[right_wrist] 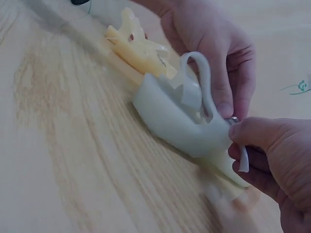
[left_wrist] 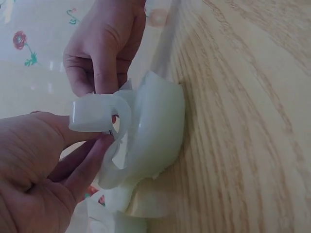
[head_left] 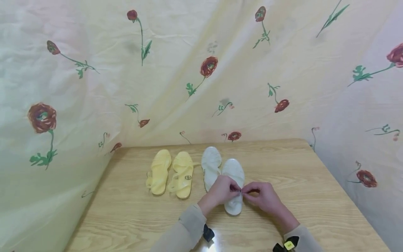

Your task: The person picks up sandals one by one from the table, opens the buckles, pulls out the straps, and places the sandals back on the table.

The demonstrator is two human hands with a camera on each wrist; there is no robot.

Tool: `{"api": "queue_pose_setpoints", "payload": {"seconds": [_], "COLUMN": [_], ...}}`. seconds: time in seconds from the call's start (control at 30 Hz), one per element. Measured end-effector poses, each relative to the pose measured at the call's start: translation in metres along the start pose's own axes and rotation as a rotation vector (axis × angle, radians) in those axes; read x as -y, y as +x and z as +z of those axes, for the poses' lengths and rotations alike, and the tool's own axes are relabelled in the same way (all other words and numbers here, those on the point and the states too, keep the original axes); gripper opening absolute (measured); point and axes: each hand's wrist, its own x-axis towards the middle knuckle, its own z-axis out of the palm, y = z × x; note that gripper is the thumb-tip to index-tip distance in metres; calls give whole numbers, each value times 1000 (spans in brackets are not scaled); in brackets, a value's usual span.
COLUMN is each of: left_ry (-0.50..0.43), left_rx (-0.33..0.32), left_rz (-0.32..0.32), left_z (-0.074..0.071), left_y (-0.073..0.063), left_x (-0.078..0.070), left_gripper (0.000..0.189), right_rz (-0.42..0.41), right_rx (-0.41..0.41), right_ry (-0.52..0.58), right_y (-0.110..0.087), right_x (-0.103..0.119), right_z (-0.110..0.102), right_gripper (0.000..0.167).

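Observation:
A white jelly sandal (head_left: 233, 169) lies on the table, its toe pointing away from me. Over its ankle strap (left_wrist: 90, 114) both hands meet. My left hand (head_left: 222, 190) pinches the strap at a small metal buckle (right_wrist: 233, 120), thumb and fingers pressed together there. From the other side, my right hand (head_left: 263, 196) grips the strap between thumb and fingers. The free strap end (right_wrist: 243, 161) sticks out below the right fingertips in the right wrist view. Fingers hide part of the buckle. A second white sandal (head_left: 210, 161) lies just left of the first, partly behind my left hand.
Left of the white pair, two yellow sandals (head_left: 160, 168) lie side by side on the wooden table (head_left: 126, 213). A flower-printed cloth (head_left: 176, 63) hangs behind the table and along both sides.

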Motion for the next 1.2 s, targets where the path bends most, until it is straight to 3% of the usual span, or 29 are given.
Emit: {"api": "queue_pose_setpoints", "payload": {"seconds": [0.13, 0.3, 0.47, 0.57, 0.77, 1.03, 1.1, 1.2], "left_ry": [-71, -109, 40, 145, 352, 459, 444, 376], "left_rx": [-13, 39, 148, 171, 110, -9, -10, 48], "left_rz": [7, 22, 90, 132, 228, 390, 376, 286], "left_z": [2, -4, -14, -16, -9, 1, 2, -3], "left_y": [-1, 4, 12, 15, 14, 8, 7, 8], "left_x": [6, 9, 5, 1, -2, 8, 9, 6], "left_gripper": [9, 4, 6, 15, 34, 29, 27, 21], "right_rz": [13, 104, 83, 45, 75, 80, 77, 83], "right_rx": [16, 33, 50, 65, 53, -1, -4, -20], "right_ry": [-22, 44, 97, 113, 109, 61, 54, 68], "right_y": [1, 2, 3, 4, 3, 4, 5, 5], "right_x": [1, 1, -1, -2, 1, -1, -3, -5], "right_z": [-2, -5, -8, -7, 1, 10, 12, 13], "right_gripper": [19, 14, 19, 20, 17, 20, 22, 24]}}
